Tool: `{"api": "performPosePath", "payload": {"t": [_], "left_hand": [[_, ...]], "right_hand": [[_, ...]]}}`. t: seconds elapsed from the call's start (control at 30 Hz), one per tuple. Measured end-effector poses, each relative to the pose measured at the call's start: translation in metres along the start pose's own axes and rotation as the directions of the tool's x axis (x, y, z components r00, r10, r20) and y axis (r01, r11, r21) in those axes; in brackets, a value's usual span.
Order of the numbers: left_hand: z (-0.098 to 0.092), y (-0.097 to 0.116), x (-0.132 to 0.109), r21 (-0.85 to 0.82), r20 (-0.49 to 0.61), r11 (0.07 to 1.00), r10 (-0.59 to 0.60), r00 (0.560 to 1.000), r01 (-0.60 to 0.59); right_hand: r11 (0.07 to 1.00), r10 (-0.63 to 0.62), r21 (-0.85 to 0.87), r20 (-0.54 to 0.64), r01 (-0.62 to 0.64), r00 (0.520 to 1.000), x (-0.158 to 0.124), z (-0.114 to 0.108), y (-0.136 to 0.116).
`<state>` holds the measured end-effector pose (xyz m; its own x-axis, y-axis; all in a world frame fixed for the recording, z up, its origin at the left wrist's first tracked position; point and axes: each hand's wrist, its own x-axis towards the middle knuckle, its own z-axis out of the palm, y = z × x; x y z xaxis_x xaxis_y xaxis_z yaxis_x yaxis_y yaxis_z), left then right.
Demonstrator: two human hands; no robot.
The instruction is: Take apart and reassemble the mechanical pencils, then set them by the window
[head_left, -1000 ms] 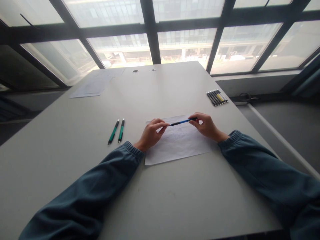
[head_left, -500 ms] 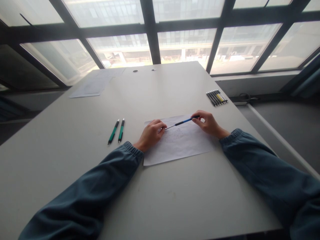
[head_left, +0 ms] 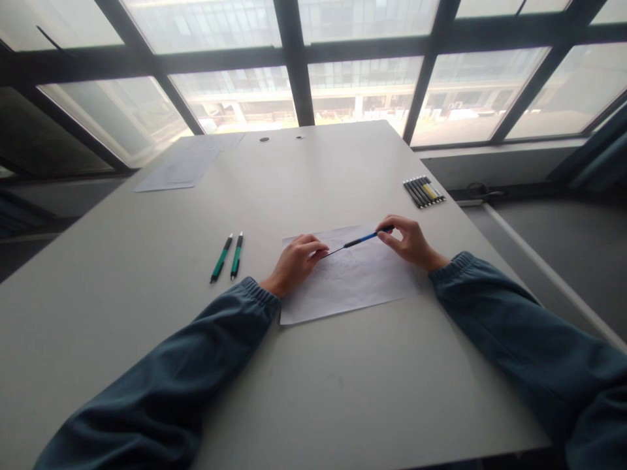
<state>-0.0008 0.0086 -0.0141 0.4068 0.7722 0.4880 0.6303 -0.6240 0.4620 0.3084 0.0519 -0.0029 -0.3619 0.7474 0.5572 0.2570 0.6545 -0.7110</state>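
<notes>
My right hand pinches the dark far end of a blue pen with a black grip, held tilted above the paper. From the pen's grip end a thin dark pen refill runs in line toward my left hand. The thumb and fingertips of that hand are closed on the refill's other end, which they hide. How far the refill reaches into the pen I cannot tell. Beneath both hands lies a white sheet of paper with faint marks on it.
Two green pens with black grips lie left of the sheet. At the table's right edge is a row of several black pens, one part yellow. More papers lie at the far left of the white table, before the windows.
Both hands have shifted very slightly to the right with the pen and the refill. The grips look the same, and the other things on the table stay put.
</notes>
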Motion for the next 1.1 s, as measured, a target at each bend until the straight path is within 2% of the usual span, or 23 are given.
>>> {"api": "performPosePath", "payload": {"t": [0.17,0.4,0.67,0.77,0.9,1.0,1.1], "left_hand": [[0.001,-0.001,-0.001,-0.044,0.049,0.999,-0.014,0.999,0.016],[0.001,0.001,-0.001,-0.051,0.040,0.999,-0.018,0.999,0.020],[-0.001,0.003,-0.001,0.003,0.083,1.000,-0.031,0.996,0.031],[-0.001,0.002,-0.001,0.035,0.065,0.998,-0.054,0.996,0.051],[-0.001,0.004,0.000,0.025,-0.005,1.000,-0.016,1.000,0.016],[-0.002,0.005,0.000,0.022,-0.057,1.000,0.022,0.998,-0.021],[-0.003,0.006,0.001,0.023,-0.110,1.000,-0.006,0.994,0.009]], "right_hand": [[0.999,0.004,-0.044,-0.066,-0.007,0.998,0.002,-0.007,0.005],[0.995,0.000,-0.103,-0.142,-0.014,0.990,0.003,-0.018,0.013],[0.990,0.000,-0.136,-0.224,-0.031,0.975,0.005,-0.017,0.022],[0.994,-0.013,-0.107,-0.165,-0.005,0.986,0.004,-0.008,0.014],[0.999,-0.040,-0.021,-0.054,0.039,0.998,0.001,0.009,-0.003],[0.999,-0.052,0.010,-0.004,0.052,0.999,-0.001,0.018,-0.010],[0.998,-0.053,0.016,0.027,0.053,0.998,-0.002,0.020,-0.013]]}}
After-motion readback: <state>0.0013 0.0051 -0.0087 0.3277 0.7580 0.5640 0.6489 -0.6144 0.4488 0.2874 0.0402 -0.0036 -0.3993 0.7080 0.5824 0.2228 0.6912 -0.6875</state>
